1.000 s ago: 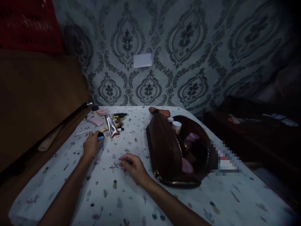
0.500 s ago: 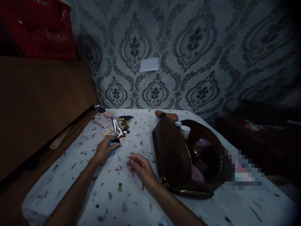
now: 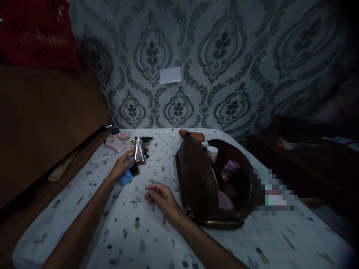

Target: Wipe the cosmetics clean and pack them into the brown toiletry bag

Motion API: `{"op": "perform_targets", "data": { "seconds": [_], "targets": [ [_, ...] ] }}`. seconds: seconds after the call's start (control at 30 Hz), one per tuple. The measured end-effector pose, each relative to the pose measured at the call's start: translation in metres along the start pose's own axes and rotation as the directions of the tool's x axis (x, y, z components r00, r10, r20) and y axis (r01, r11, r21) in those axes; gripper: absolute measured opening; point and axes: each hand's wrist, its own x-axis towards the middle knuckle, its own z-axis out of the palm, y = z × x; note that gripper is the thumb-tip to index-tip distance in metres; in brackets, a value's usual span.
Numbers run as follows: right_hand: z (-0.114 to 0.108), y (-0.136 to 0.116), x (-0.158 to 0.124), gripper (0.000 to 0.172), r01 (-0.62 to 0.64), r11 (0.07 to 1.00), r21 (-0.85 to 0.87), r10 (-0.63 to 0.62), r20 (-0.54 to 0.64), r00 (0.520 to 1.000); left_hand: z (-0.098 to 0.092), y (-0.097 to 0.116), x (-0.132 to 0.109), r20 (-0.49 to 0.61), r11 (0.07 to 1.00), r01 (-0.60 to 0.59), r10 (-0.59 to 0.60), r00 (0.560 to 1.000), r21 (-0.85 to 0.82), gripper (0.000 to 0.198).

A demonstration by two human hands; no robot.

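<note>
My left hand has its fingers closed at the left edge of a shiny silver squeeze tube; part of the grip is hidden. Just below that hand lie a crumpled blue cloth and a small round black item. My right hand hovers over or rests on the patterned sheet, its fingers loosely curled and apart, holding nothing. Right of it stands a brown zippered bag, unzipped, with a white-lidded jar and a purple-capped container inside.
Behind the tube lie a pink tube, a white pen-like stick, a dark-lidded jar and a pink compact. An orange-brown case sits behind the bag. A wooden panel bounds the left, with a red basket above.
My left hand has left the blue cloth and black item and moved up to the silver tube, whose top end has swung right. My right hand stays much the same. The view has shifted slightly.
</note>
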Motion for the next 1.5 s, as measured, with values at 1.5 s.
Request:
{"op": "perform_targets", "data": {
  "seconds": [1.5],
  "targets": [
    [0.0,-0.002,-0.002,0.018,-0.015,1.0,-0.001,0.015,0.026,1.0,-0.018,0.03,0.029,0.069,0.789,0.049,-0.116,0.991,0.613,0.04]
  ]
}}
